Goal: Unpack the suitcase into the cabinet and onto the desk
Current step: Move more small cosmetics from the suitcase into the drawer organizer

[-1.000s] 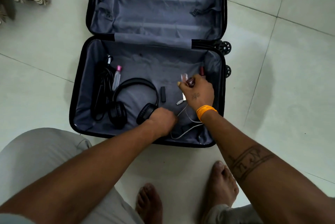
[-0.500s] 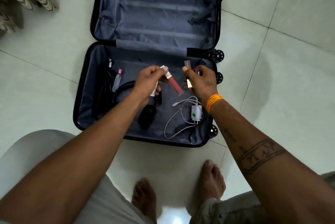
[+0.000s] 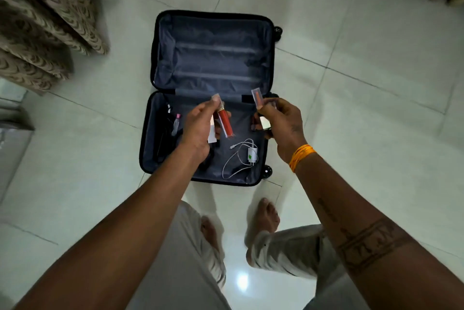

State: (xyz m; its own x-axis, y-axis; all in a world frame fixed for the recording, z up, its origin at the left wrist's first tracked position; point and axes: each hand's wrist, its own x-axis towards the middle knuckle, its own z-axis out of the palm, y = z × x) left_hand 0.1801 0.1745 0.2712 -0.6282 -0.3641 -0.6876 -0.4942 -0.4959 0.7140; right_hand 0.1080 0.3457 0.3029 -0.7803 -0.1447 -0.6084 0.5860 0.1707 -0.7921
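**Both hands lifted clear of the case, each holding small tubes**

Since a second ago both hands have risen from the suitcase [image 3: 155, 134] floor. Left hand [image 3: 198, 126] has its fingers curled round a red lip-gloss tube [image 3: 224, 122], with a white item below the palm. Right hand [image 3: 281, 121] pinches a clear-capped tube [image 3: 258, 98] and some small cosmetics I cannot tell apart. Below them, in the open suitcase's near half, lie a white charger and cable [image 3: 247, 156], a small pink-capped bottle [image 3: 176, 124] and dark cords at the left wall. Bare feet [image 3: 263, 216] stand on the tiled floor [image 3: 364, 83].

suitcase [image 3: 160, 98] open flat on floor | white charger [image 3: 251, 156] inside | red tube [image 3: 225, 124] held above
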